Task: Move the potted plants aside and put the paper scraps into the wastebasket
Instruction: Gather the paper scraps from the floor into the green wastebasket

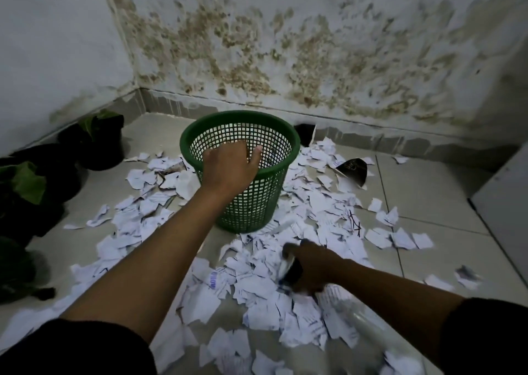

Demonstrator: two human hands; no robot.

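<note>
- Now the left hand (228, 169), fingers spread over the basket (240, 171), should release well inside the rim
- Right hand (311, 266) is blurred, closed on paper scraps (257, 283); gather bigger handfuls

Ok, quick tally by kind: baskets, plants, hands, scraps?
Green wastebasket: 1
Potted plants: 2 clear, possibly more in the dark
Hands: 2, left hand and right hand
Paper scraps: too many to count
Total: 5, plus scraps
</note>
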